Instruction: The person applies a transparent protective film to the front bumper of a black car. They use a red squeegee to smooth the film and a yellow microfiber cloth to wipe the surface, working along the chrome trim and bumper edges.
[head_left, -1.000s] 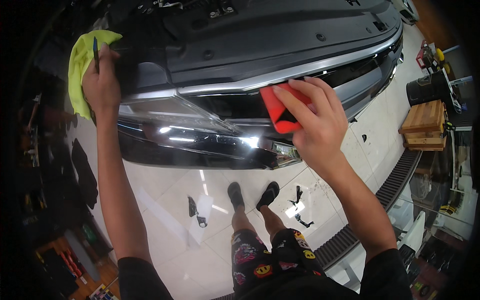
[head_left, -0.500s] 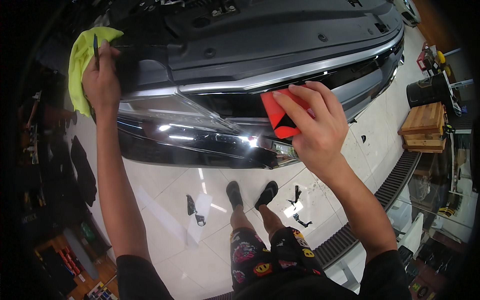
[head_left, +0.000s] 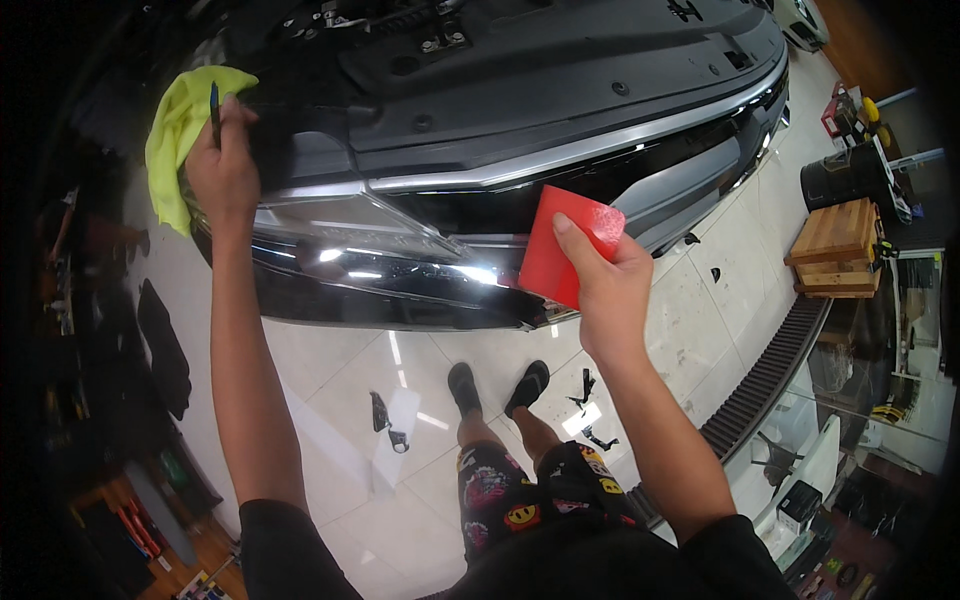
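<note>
My right hand [head_left: 612, 300] grips a flat red squeegee [head_left: 565, 235], thumb across its face, held in front of the car's grille [head_left: 490, 208]. At the upper left, my left hand [head_left: 226, 180] is closed around a slim dark pen-like tool [head_left: 215, 112] that points up; its exact kind is unclear. A yellow-green cloth [head_left: 168, 160] drapes beside and behind that hand, over the car's corner. Whether those fingers also pinch the cloth is hidden. Between my hands lies the clear headlight [head_left: 320, 222], below a silver trim strip [head_left: 500, 172].
Black plastic cover panels [head_left: 520, 100] span the open engine bay. Small black broken-looking parts [head_left: 380, 412] lie on the tiled floor [head_left: 340, 470] near my feet. A wooden crate [head_left: 835, 245] and a dark drain grate [head_left: 765, 385] are at the right.
My right hand has drawn back slightly from the grille and turned, so the squeegee's plain red face now shows. The left hand still holds the slim tool by the cloth; the view has shifted slightly.
</note>
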